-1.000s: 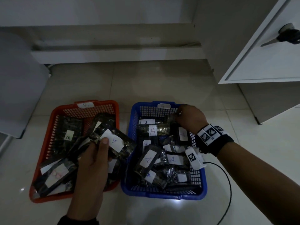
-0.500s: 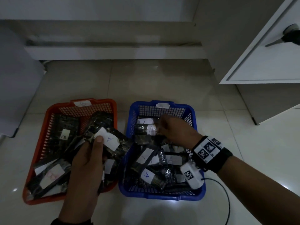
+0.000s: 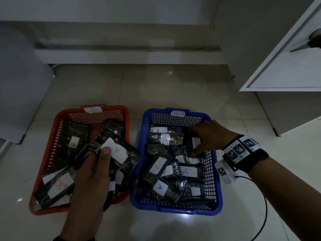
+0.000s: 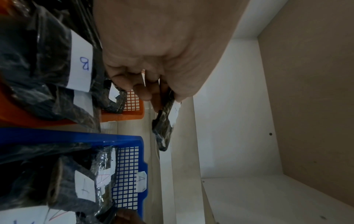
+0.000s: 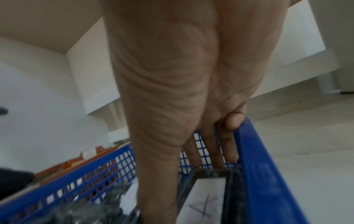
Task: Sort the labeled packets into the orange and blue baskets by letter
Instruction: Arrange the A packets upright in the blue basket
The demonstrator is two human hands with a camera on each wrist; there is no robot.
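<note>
Pale glossy floor tiles [image 3: 173, 87] carry two mesh baskets side by side, with a white cabinet door [image 3: 286, 66] at two o'clock. At nine o'clock sits the orange basket [image 3: 57, 122], tagged B on its far rim and filled with dark packets, one of them showing a B label [image 3: 73, 142]. Just beside it at three o'clock sits the blue basket [image 3: 214, 171], tagged A on its far rim and filled with packets labelled A.

Above the near right part of the orange basket, the left hand [image 3: 90, 176] pinches a dark packet marked A [image 3: 121, 154], thumb on its white label and fingers [image 4: 141, 91] curled underneath; the packet points toward the blue basket, its far end over the gap between the two.

Inside the blue basket's far right corner, the right hand [image 3: 210, 136] holds another packet [image 3: 191, 143], the thumb at its near edge and the fingers [image 5: 212, 151] stretched down over its far end. A marker-covered wristband [image 3: 243, 148] wraps that wrist.
</note>
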